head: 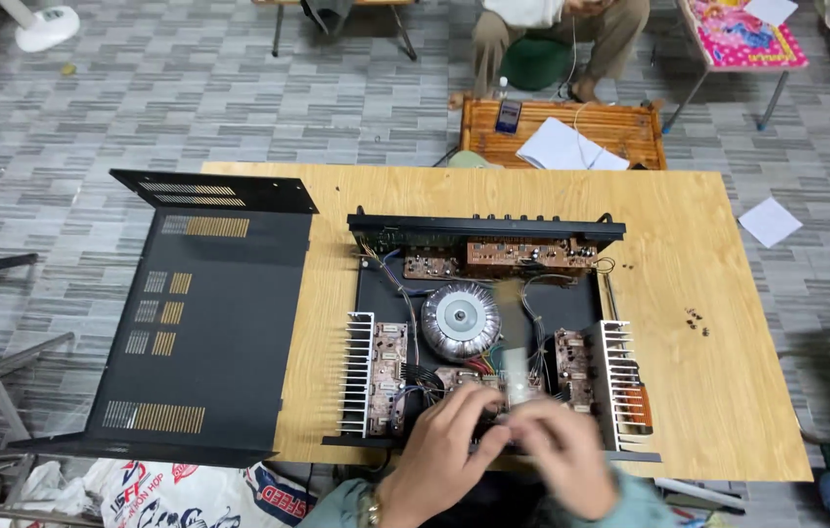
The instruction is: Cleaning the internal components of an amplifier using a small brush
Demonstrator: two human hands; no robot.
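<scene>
An open black amplifier chassis (385,293) lies on a wooden table (718,323). Inside it are a round silver transformer (460,320), brown circuit boards (522,256) and two white finned heat sinks (360,372). My left hand (442,452) and my right hand (563,460) rest together over the near edge of the chassis, above the wiring. A pale, blurred stick-like tool (513,337) rises from my right hand over the boards; motion blur hides the exact grip. My left hand touches the near circuit board area.
The removed black vented cover (209,313) lies on the table's left side, overhanging the edge. Small dark screws (695,321) sit on the right of the tabletop. A seated person (552,29) and a low wooden tray (561,132) with papers are beyond the table.
</scene>
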